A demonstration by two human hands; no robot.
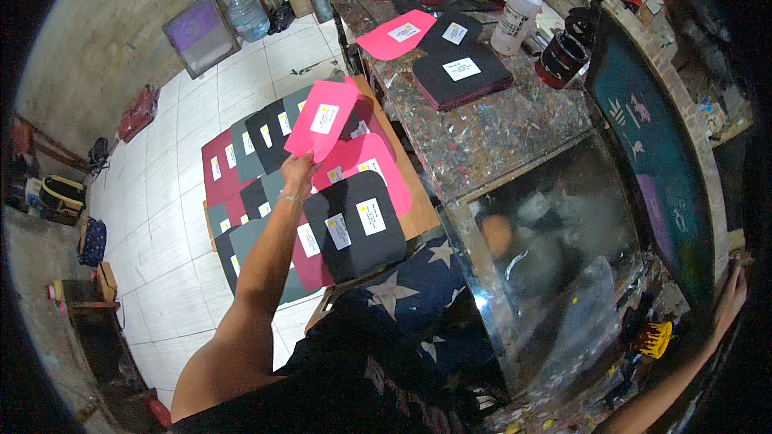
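Observation:
My left hand (297, 173) pinches the lower end of a bright pink cut piece with a white label (338, 96), holding it over rows of overlapping labelled pieces in black (351, 193), grey (248, 249), maroon (217, 147) and pink (388, 181), which lie on brown cardboard (418, 217) at left of the workbench. At the far right my right hand (728, 297) grips the edge of a raised screen printing frame (623, 128), its fingers partly hidden in shadow.
The paint-spattered bench (482, 145) holds black stacked pieces (490, 84), another pink piece (379, 42), a bottle (515, 26) and a dark tub (561, 60). A glass panel (547, 201) lies nearer. Tiled floor (153, 217), water jug (248, 18) and bags (137, 112) are leftward.

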